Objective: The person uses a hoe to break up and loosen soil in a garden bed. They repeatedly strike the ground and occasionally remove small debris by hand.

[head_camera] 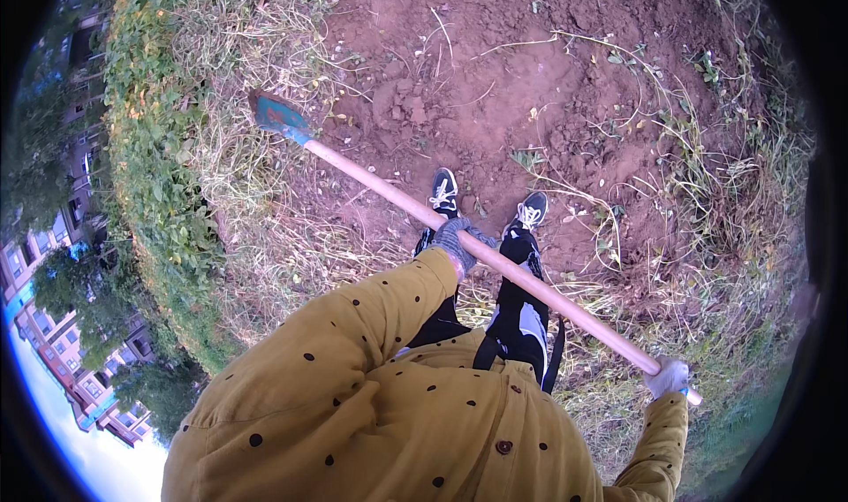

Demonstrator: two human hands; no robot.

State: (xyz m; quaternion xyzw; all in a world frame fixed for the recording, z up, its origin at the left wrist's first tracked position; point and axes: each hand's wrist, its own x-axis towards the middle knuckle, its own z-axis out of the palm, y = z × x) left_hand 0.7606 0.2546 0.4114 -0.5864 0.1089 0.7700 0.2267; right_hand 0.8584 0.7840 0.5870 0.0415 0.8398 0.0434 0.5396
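Note:
A long-handled digging tool slants across my body from upper left to lower right. Its blue-green metal blade (pixel 279 115), worn and brownish at the edge, is over dry vines at the upper left. In a grey knitted glove, my left hand (pixel 458 240) is closed round the middle of the pale wooden handle (pixel 563 303), above my legs. My right hand (pixel 668 376), in a whitish glove, grips the handle near its butt end at the lower right. Whether the blade touches the ground I cannot tell.
Bare reddish soil (pixel 497 91) with clods and loose vine stems (pixel 609 217) lies before my shoes (pixel 530 212). Dry cut vines (pixel 265 190) cover the ground at left, beside a leafy green hedge or crop row (pixel 156 151). Trees and buildings stand beyond.

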